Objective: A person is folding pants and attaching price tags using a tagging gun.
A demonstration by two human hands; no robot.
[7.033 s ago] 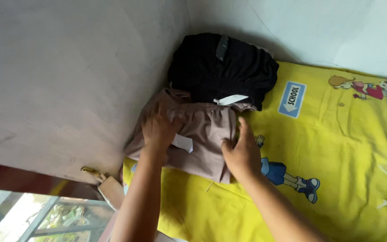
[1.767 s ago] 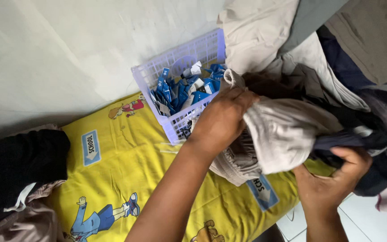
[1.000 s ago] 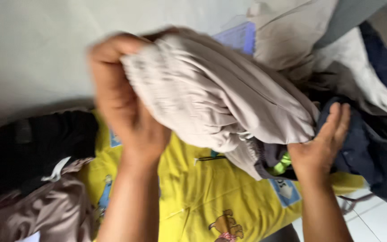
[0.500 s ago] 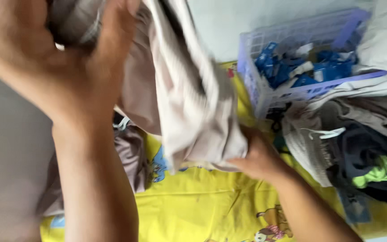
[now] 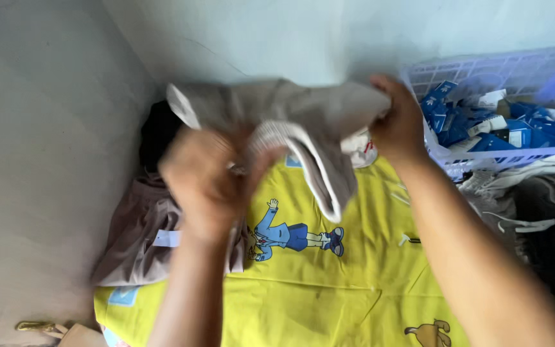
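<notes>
Yellow printed sheet (image 5: 329, 302) lay nearest, spread flat, with a cartoon figure (image 5: 293, 232) printed at its middle. Left hand (image 5: 210, 186), motion-blurred, was closed on the ribbed hem of a grey-beige garment (image 5: 290, 119) held up above the sheet. Right hand (image 5: 401, 125) was closed on the garment's other end, so the cloth was stretched between both hands, a loose fold hanging down between them. Folded taupe garment (image 5: 137, 241) lay on the sheet's left edge, below and behind the left hand, a dark garment (image 5: 157, 132) just beyond it in the wall corner. Pale plastic basket (image 5: 483, 67) of blue packets (image 5: 476, 122) stood beside the right hand; a heap of loose clothes (image 5: 534, 205) lay just below it. Plaster wall (image 5: 277, 35) was farthest.
</notes>
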